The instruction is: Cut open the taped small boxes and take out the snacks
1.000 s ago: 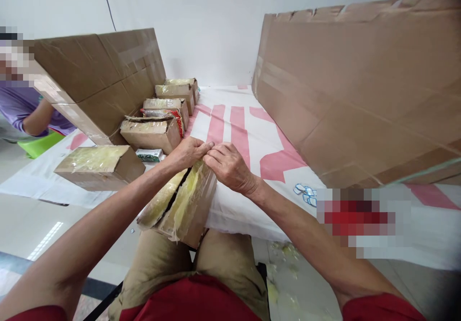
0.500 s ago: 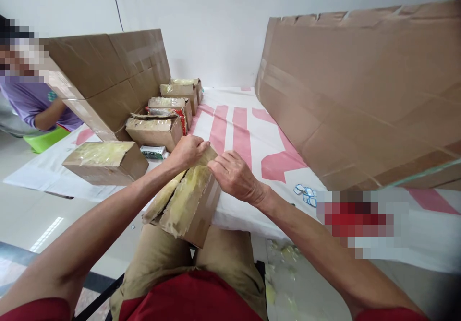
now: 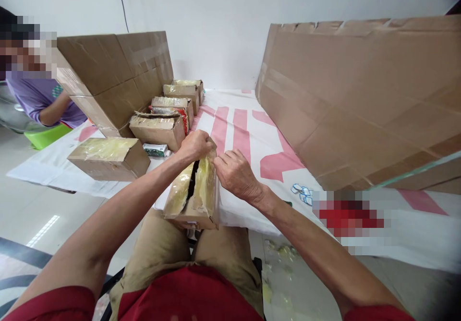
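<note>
A small cardboard box (image 3: 205, 194) with yellowed tape on its top rests at the table's front edge, just above my knees. A dark slit runs lengthwise between its two top flaps. My left hand (image 3: 196, 146) is closed on the far end of the left flap. Across from it, my right hand (image 3: 234, 173) has its fingers curled onto the far end of the right flap. The fingertips of both hands are partly hidden. Left of my left hand lies a small white and green carton (image 3: 155, 150).
A taped box (image 3: 108, 155) sits at the left, and several opened boxes (image 3: 156, 131) line the left cardboard partition (image 3: 118, 78). A large cardboard panel (image 3: 360, 95) stands right. Blue-and-white pieces (image 3: 302, 194) lie before it. Beyond the left partition a person in purple (image 3: 30, 98) sits.
The box has turned to point more straight away from me, its near end shifting right. The slit between its flaps shows wider and darker. Both hands keep their hold.
</note>
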`<state>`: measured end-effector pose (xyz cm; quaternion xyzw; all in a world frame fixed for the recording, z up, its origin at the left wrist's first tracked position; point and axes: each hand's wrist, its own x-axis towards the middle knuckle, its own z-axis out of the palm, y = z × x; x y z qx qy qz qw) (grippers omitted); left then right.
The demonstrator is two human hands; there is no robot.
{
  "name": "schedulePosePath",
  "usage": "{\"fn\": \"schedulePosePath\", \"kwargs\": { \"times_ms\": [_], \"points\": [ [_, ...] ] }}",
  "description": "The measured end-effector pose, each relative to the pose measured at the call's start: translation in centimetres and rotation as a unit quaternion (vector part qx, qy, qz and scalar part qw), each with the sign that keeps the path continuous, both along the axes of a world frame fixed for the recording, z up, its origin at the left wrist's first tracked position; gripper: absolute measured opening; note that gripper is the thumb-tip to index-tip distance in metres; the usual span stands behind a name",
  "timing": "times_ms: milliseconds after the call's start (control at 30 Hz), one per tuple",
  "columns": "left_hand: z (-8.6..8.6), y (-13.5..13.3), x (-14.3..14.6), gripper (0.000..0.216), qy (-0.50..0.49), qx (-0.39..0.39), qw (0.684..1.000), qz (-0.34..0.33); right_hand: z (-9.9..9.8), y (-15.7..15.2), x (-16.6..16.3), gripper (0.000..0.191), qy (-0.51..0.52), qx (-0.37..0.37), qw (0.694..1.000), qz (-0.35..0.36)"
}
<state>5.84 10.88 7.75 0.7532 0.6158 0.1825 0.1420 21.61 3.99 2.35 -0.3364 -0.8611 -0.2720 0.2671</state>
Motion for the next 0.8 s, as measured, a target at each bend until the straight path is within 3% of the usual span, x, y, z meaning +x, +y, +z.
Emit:
{"fn": "schedulePosePath", "kwargs": {
  "times_ms": [233,433,700,800],
  "points": [
    [0.3,1.1,1.9,0.028,0.026,0.021,0.999,0.027,-0.5,-1.8,0.6,0.022,0.037,0.027,0.998,-0.042],
    [0.8,2.5,3.2,0.027,0.034,0.032,0.998,0.045,-0.3,-3.8,1.1,0.023,0.065,0.012,0.996,-0.054],
    [1.8,4.4,0.5,0.017,0.042,0.062,0.994,0.085,0.2,-10.3,1.7,0.024,0.122,-0.036,0.992,-0.011],
    [1.7,5.0,1.0,0.011,0.038,0.076,0.994,0.075,0.4,-11.8,2.4,0.026,0.141,-0.042,0.989,-0.014]
  ]
}}
